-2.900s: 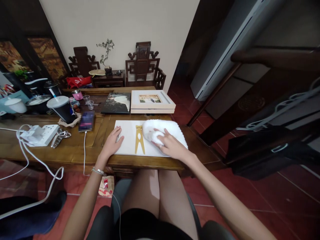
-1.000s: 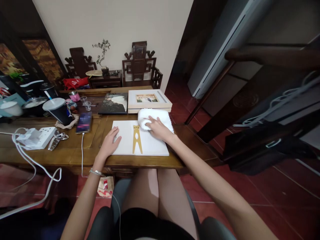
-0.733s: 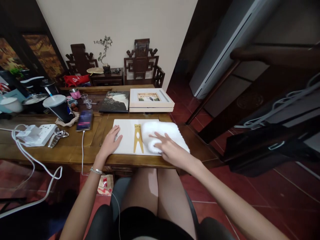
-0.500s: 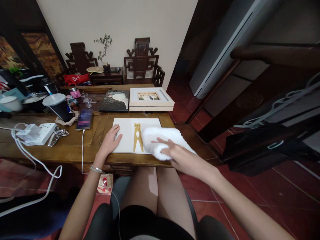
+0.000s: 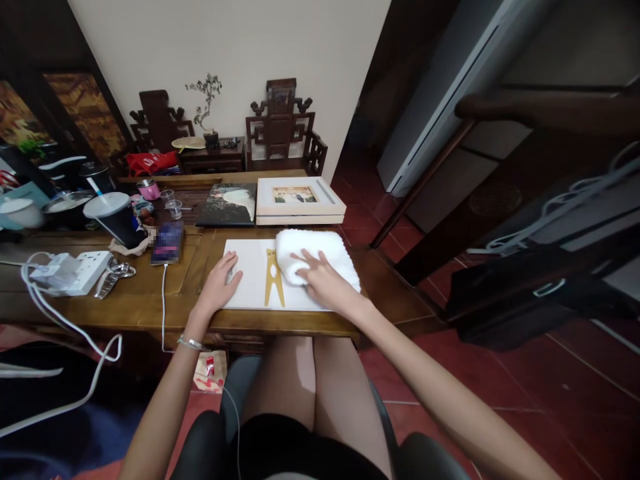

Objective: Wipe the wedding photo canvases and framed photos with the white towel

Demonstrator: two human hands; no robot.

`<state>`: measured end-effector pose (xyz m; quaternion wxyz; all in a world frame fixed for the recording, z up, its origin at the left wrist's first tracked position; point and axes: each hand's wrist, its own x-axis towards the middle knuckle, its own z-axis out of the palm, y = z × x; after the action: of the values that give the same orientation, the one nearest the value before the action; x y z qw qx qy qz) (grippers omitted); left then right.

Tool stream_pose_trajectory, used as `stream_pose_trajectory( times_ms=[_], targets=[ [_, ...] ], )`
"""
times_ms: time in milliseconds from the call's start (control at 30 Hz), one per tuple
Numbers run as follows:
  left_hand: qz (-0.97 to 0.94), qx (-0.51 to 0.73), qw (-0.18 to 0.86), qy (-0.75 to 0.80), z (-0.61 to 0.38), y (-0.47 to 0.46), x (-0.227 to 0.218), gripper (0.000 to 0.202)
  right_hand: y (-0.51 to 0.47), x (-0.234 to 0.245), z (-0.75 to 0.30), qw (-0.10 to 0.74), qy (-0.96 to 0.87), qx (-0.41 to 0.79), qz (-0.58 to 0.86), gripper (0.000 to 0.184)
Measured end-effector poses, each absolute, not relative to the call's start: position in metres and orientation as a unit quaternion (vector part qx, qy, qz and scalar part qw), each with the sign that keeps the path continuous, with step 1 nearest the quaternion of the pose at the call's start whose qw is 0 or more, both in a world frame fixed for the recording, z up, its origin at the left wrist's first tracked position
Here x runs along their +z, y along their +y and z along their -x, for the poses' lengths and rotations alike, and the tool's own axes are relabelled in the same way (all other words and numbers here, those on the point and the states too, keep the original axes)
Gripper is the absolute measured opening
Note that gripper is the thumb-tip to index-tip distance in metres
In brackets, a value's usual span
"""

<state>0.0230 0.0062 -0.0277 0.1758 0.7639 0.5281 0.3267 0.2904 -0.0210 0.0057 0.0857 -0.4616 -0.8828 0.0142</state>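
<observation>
White board (image 5: 249, 275) partly under towel (image 5: 337, 249)

Left fingers (image 5: 225, 264) flat, right fingers (image 5: 312, 261) spread and apparently slightly bent.

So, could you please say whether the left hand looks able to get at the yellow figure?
Probably yes: the left hand rests on the left edge of the board, nothing stands between it and the figure, and the cloth under the right hand lies to its right.
</observation>
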Motion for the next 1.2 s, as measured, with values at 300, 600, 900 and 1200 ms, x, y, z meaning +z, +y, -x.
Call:
stream_pose_trajectory(
  times_ms=[300, 600, 900, 1200],
  targets=[
    [-0.771, 0.316, 0.167, 0.527, -0.023, 0.010, -0.029, 0.051, -0.094, 0.027, -0.311, 0.095, -0.894, 0.114, 0.422, 0.048],
    [-0.765, 0.331, 0.176, 0.524, -0.021, 0.009, -0.029, 0.048, 0.030, 0.011, -0.289, 0.102, -0.857, -0.008, 0.506, 0.048],
    [-0.766, 0.324, 0.171, 0.528, -0.022, 0.008, -0.028, 0.051, -0.056, 0.006, -0.297, 0.080, -0.893, 0.015, 0.443, 0.044],
    [-0.766, 0.324, 0.169, 0.529, -0.022, 0.008, -0.028, 0.048, -0.092, 0.054, -0.329, 0.186, -0.876, 0.063, 0.440, 0.049]
  ],
)
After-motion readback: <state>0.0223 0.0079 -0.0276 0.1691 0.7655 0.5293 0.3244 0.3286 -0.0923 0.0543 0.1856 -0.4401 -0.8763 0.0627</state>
